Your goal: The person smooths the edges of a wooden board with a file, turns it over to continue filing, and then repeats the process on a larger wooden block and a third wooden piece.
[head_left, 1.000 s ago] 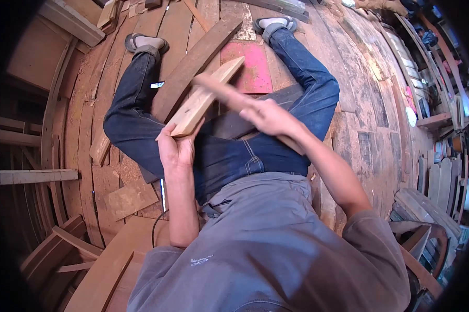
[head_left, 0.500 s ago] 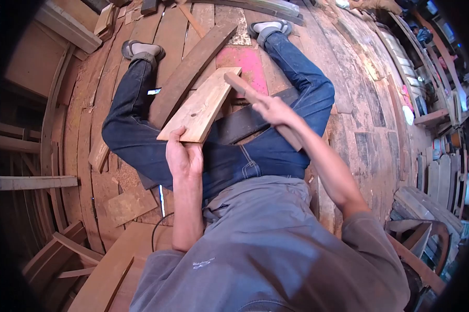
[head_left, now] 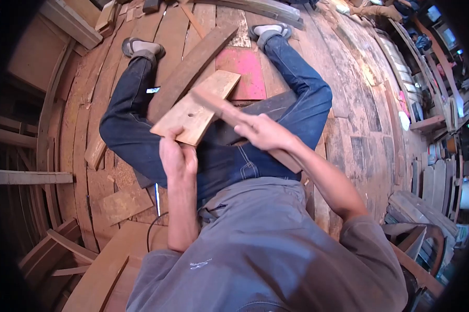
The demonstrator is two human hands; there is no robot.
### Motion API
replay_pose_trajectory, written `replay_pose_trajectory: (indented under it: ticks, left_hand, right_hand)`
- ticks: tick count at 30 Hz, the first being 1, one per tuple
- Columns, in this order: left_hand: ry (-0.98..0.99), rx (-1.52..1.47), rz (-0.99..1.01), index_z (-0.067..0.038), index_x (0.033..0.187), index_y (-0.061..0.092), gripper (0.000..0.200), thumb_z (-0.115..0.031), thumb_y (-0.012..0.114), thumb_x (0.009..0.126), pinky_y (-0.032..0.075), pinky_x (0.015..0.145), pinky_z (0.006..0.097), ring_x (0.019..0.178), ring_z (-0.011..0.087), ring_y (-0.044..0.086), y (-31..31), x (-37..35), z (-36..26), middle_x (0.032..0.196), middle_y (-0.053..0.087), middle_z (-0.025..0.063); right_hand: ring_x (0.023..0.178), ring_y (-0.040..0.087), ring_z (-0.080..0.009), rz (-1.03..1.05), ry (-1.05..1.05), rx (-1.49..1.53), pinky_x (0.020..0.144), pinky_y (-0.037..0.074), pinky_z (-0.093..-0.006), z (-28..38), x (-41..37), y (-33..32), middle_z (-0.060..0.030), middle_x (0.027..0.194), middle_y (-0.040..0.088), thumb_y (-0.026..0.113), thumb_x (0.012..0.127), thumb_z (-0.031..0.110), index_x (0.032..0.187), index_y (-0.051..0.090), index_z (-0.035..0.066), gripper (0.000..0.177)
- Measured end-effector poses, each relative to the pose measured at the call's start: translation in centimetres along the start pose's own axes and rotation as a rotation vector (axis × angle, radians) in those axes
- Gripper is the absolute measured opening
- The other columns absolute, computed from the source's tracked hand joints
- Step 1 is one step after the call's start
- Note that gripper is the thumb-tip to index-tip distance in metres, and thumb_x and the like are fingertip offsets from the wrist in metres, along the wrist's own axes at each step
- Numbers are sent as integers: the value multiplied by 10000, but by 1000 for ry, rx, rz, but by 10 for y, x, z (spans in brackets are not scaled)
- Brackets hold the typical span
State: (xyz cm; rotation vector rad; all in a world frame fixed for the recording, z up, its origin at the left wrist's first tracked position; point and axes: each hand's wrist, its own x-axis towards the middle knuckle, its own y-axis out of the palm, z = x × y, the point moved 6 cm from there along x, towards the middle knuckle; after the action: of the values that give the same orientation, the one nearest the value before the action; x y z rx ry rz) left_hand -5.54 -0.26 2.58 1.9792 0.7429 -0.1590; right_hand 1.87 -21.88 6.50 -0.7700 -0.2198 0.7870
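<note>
A pale wooden board (head_left: 206, 99) with a dark knot lies slanted between my legs. My left hand (head_left: 178, 156) is closed around its near end, thumb on the top face and fingers below. In my right hand (head_left: 263, 131) is a long brown wooden bar (head_left: 220, 106), gripped around its middle. The bar's far end overlaps the board's upper face, while its other end reaches back past my wrist over my thigh. Underneath, a dark plank (head_left: 268, 106) crosses between my legs, partly hidden by the bar and board.
A thick brown beam (head_left: 193, 70) slants beside my left leg, near a pink panel (head_left: 242, 73). Sawdust and offcuts lie on the plank floor (head_left: 344, 93). Stacked timber (head_left: 422, 213) stands at the right, and a wide board (head_left: 104, 270) lies at lower left.
My right hand has drawn the bar left and toward me, so its far end moved from the board's right edge onto its face. The board has shifted slightly left.
</note>
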Motion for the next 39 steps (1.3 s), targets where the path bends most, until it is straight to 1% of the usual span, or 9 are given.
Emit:
replay_pose_trajectory:
  ticks: [4,10,14,20,23,28,30,33,39]
  left_hand:
    - [6,84,60,77,1266,488,415,74,568,859,528,1038,448,1206,321,600,10,-6,-6,1262,591,188]
    - [171,181,42,9,1391,425,413,-102,539,1009,494,1064,384,1245,245,581,20,1,2,1328,571,140]
    - [160,240,57,-25,1450,375,452,-294,460,1098,477,1080,363,1277,221,562,11,2,-4,1379,554,118]
    - [233,286,100,-3,1447,364,498,-356,432,1103,517,1037,363,1246,226,594,19,-1,-4,1361,556,159]
    - [181,284,54,-2,1439,370,487,-351,424,1105,525,1036,365,1248,239,598,6,5,-5,1368,553,169]
    - [118,195,86,-12,1425,395,446,-322,427,1106,513,1062,396,1277,257,580,1,15,2,1400,549,161]
    - [110,175,76,-14,1436,391,446,-311,431,1105,514,1062,404,1280,263,579,3,12,4,1414,543,159]
    - [143,182,78,-7,1406,417,442,-327,438,1102,520,1052,398,1258,263,594,6,12,1,1384,561,156]
    - [99,199,111,22,1389,443,485,-365,442,1096,515,1060,436,1243,281,609,8,7,-10,1373,577,167]
  right_hand:
    - [1048,706,-384,106,87,95,901,556,-431,-27,6,-4,-231,1179,698,581,994,247,1572,346,310,627]
    - [871,720,-420,34,67,14,812,561,-454,-42,35,7,-252,946,720,584,986,240,1559,374,276,611]
    - [1040,696,-411,122,-77,192,906,560,-442,58,6,5,-230,1196,688,578,984,235,1525,427,222,561]
    - [785,728,-382,-113,212,-130,735,551,-435,-86,37,-2,-260,855,697,573,1006,280,1509,450,170,529]
    - [735,699,-402,19,17,84,725,537,-442,11,9,8,-286,864,680,562,1014,253,1545,403,204,557]
    - [972,729,-389,-14,-83,167,845,565,-431,-32,15,8,-224,1031,738,575,1001,245,1571,343,334,622]
    - [1080,686,-413,119,416,113,927,551,-450,-43,21,-11,-255,1149,700,573,991,270,1548,390,289,587]
    - [978,698,-435,-61,-138,60,863,550,-457,-26,26,9,-259,1076,707,564,994,280,1523,441,241,544]
    - [1052,708,-383,27,-29,44,953,532,-402,-40,32,3,-255,1171,692,581,1004,253,1567,373,260,600]
